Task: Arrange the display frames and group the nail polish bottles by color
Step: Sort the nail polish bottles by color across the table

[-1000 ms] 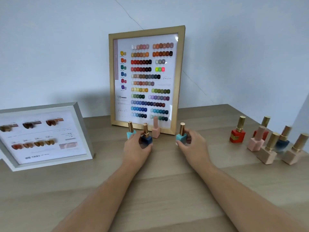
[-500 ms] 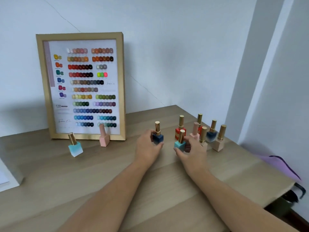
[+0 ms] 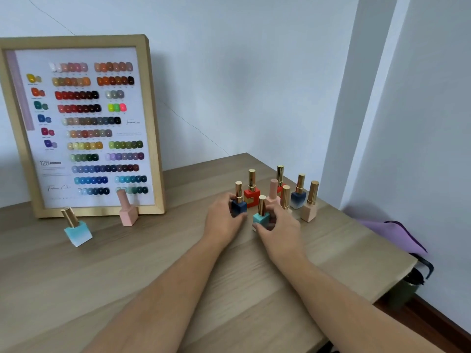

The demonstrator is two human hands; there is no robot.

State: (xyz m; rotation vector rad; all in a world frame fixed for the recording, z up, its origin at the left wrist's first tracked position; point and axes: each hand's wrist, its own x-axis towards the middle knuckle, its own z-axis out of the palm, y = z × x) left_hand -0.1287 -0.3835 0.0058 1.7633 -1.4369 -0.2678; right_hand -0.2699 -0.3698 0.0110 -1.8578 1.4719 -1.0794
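My left hand (image 3: 222,219) grips a dark blue nail polish bottle (image 3: 239,205) with a gold cap. My right hand (image 3: 279,231) holds a teal bottle (image 3: 261,216) just to its right. Both bottles stand low over the wooden table (image 3: 158,271), right in front of a cluster: a red bottle (image 3: 251,193), a pink bottle (image 3: 273,193), a blue gradient bottle (image 3: 298,196), a beige bottle (image 3: 310,208) and others partly hidden. A wooden frame with a colour chart (image 3: 84,126) leans on the wall. Before it stand a light blue bottle (image 3: 77,231) and a pink bottle (image 3: 127,211).
The table's right edge (image 3: 397,253) drops off close behind the cluster. A purple cloth (image 3: 392,235) and a dark object hang beyond that edge. A wall corner (image 3: 356,123) rises to the right of the bottles.
Both hands carried their bottles rightward, from in front of the wooden frame to the cluster of bottles. The view panned right; the grey frame at left is out of sight.
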